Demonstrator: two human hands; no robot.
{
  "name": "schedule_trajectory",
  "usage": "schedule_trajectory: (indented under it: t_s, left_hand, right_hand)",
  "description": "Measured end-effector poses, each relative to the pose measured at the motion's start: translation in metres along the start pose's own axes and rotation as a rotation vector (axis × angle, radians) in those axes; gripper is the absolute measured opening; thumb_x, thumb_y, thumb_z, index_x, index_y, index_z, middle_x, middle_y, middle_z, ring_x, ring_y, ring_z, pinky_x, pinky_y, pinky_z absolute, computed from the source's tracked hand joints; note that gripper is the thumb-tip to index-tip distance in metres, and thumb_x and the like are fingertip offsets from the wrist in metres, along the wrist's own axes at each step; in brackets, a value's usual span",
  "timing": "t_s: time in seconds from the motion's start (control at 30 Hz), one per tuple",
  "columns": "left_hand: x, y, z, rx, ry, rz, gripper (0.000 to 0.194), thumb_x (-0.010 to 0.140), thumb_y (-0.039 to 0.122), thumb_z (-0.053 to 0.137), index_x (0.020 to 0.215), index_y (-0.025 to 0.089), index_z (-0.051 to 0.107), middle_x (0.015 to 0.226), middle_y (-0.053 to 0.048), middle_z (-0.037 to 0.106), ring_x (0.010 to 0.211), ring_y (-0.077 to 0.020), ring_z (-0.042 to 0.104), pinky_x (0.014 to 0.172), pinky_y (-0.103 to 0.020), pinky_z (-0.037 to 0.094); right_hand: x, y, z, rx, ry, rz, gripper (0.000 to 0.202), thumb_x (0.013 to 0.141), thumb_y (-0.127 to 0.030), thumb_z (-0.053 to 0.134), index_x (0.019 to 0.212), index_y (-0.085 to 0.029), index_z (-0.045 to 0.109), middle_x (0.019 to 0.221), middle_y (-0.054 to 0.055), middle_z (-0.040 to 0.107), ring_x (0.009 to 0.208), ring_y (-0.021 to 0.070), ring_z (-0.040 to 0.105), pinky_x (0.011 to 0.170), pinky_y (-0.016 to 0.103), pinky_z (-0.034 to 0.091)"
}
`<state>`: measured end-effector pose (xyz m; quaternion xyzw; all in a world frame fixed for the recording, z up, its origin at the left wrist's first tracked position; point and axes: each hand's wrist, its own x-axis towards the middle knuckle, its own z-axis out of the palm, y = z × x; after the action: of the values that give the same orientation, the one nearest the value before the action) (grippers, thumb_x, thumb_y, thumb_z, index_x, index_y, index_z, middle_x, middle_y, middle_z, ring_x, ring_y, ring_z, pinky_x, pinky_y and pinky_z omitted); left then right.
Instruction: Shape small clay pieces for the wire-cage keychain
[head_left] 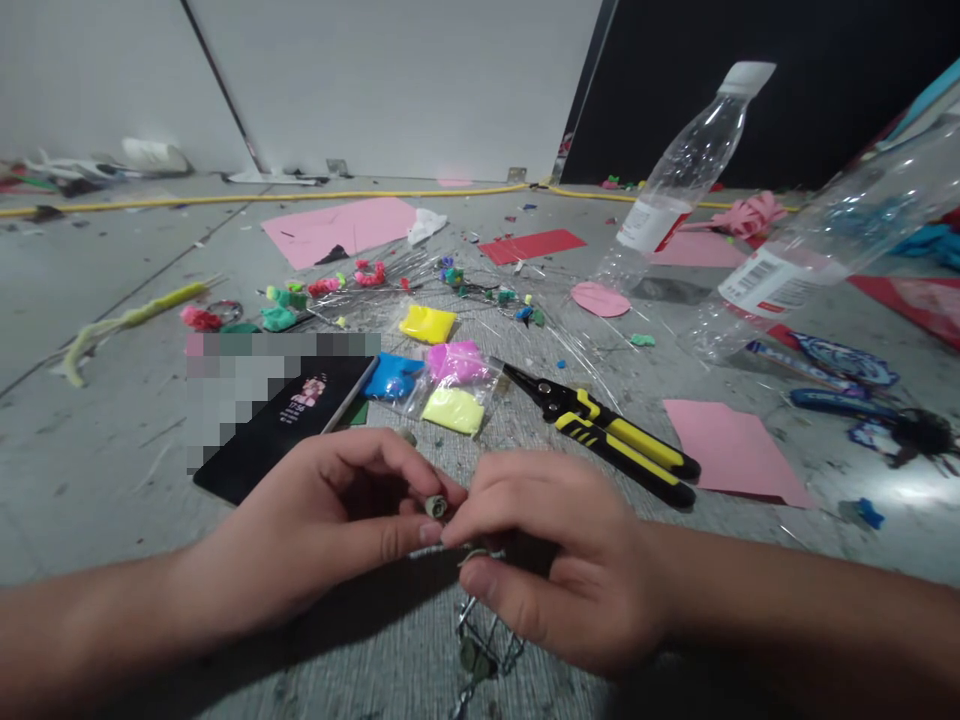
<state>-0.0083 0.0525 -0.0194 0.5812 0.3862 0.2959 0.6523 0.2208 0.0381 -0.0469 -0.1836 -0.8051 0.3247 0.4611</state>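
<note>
My left hand (360, 510) is closed in a pinch on a small grey-green rolled piece (436, 507), its coiled end facing me. Right beside it, my right hand (555, 550) is closed, thumb and fingers around a thin twisted wire (480, 554); part of the wire is hidden by the fingers. Below the right thumb, a tangle of silvery twisted wire (469, 610) with a dark green lump (476, 656) hangs or lies near the floor. The fingertips of both hands nearly meet.
Beyond my hands lie a phone (292, 430), yellow-black pliers (600, 435), and bags of yellow (427, 323), blue (394, 376) and pink clay (457, 361). Two plastic bottles (645, 225) stand tilted at right. Loose wires, clay bits and pink paper (731, 450) litter the grey floor.
</note>
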Motion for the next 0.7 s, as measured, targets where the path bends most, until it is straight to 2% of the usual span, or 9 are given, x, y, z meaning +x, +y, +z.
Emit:
schedule_trajectory:
  t_s: [0.1,0.23,0.3,0.43,0.5,0.57,0.7]
  left_hand:
    - [0.0002,-0.0015,-0.0010,-0.020,-0.017,0.014,0.017,0.079,0.005,0.085,0.084,0.020,0.078,0.091,-0.002,0.083,0.081,-0.0140,0.078,0.076,-0.023,0.064]
    - [0.0000,-0.0011,0.0004,-0.037,-0.013,0.019,0.022,0.074,-0.001,0.086,0.076,0.018,0.074,0.081,0.001,0.081,0.073,-0.0102,0.075,0.070,-0.017,0.062]
    - [-0.0005,-0.0008,0.0015,-0.058,-0.010,0.015,0.024,0.073,-0.002,0.086,0.076,0.018,0.073,0.081,0.001,0.081,0.074,-0.0105,0.075,0.070,-0.018,0.062]
    - [-0.0003,0.0008,0.0029,-0.020,0.038,0.002,0.025,0.070,0.001,0.089,0.083,0.020,0.079,0.075,0.002,0.079,0.067,-0.0106,0.072,0.065,-0.018,0.061]
    - [0.0006,0.0022,0.0033,0.014,0.038,0.022,0.023,0.068,0.003,0.090,0.082,0.019,0.081,0.075,0.000,0.079,0.066,-0.0111,0.071,0.063,-0.018,0.060]
    - [0.0014,0.0031,0.0034,0.034,0.033,0.065,0.020,0.068,0.004,0.091,0.077,0.019,0.082,0.077,-0.001,0.080,0.067,-0.0116,0.071,0.063,-0.018,0.060]
    - [0.0015,0.0018,0.0034,0.033,0.010,0.113,0.020,0.068,0.005,0.092,0.074,0.020,0.080,0.076,0.000,0.077,0.066,-0.0112,0.071,0.062,-0.017,0.060]
  right_hand:
    - [0.0002,-0.0010,-0.0001,0.011,0.012,0.018,0.003,0.093,-0.018,0.069,0.096,-0.019,0.070,0.073,0.000,0.065,0.064,0.0121,0.060,0.060,0.024,0.049]
    - [0.0025,-0.0036,-0.0005,0.057,0.056,0.101,0.004,0.091,-0.017,0.072,0.089,-0.019,0.070,0.071,-0.003,0.060,0.060,0.0096,0.054,0.056,0.022,0.046]
    - [0.0038,-0.0048,-0.0006,0.112,0.028,0.184,0.008,0.092,-0.019,0.074,0.085,-0.019,0.070,0.070,-0.004,0.058,0.059,0.0088,0.052,0.055,0.021,0.044]
    - [0.0061,-0.0046,-0.0004,0.331,-0.087,0.446,0.024,0.097,-0.036,0.077,0.083,-0.018,0.070,0.065,-0.005,0.056,0.056,0.0087,0.049,0.050,0.021,0.039]
    - [0.0073,-0.0032,-0.0005,0.394,-0.106,0.533,0.035,0.095,-0.047,0.080,0.080,-0.017,0.069,0.064,-0.004,0.056,0.056,0.0094,0.048,0.050,0.021,0.038]
    - [0.0086,-0.0016,-0.0008,0.419,-0.119,0.582,0.041,0.091,-0.053,0.083,0.077,-0.017,0.070,0.064,-0.004,0.055,0.058,0.0099,0.047,0.051,0.022,0.037]
    - [0.0099,0.0004,-0.0012,0.430,-0.130,0.611,0.045,0.090,-0.057,0.083,0.076,-0.016,0.071,0.065,-0.003,0.058,0.058,0.0098,0.048,0.053,0.023,0.037]
